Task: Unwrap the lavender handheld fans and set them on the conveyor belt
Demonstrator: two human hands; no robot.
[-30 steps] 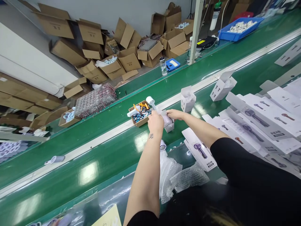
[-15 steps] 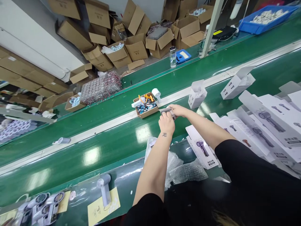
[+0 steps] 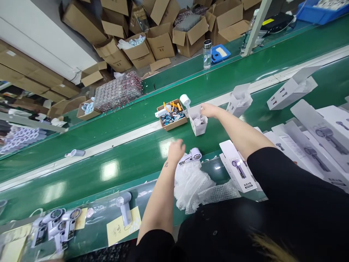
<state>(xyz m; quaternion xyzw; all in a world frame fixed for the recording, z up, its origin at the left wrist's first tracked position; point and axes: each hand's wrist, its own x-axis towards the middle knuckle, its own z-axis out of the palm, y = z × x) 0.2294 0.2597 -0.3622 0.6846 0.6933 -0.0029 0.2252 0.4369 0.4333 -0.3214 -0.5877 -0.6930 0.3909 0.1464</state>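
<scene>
My right hand (image 3: 208, 109) reaches out over the green belt (image 3: 131, 160) and pinches the top flap of a small open white box (image 3: 198, 125) that stands upright, with something pale inside it. My left hand (image 3: 176, 149) is lower and nearer to me. It hangs right over the handle end of a small white and lilac hand-held fan (image 3: 193, 155), which lies on a heap of bubble wrap (image 3: 191, 183). Its fingers are hidden behind the back of the hand, so a grip on the fan does not show.
A cardboard tray of small parts (image 3: 171, 117) and a white roll (image 3: 184, 100) sit beside the box. More open white boxes (image 3: 240, 102) stand further right. Flat printed cartons (image 3: 238, 171) pile up at the right. Fans (image 3: 54, 229) and yellow notes (image 3: 122, 225) lie at the near edge. A bottle (image 3: 207, 54) stands behind.
My left hand has pulled back from the box to the fan on the bubble wrap. The right hand stays at the box, which now stands open. The view has tilted down.
</scene>
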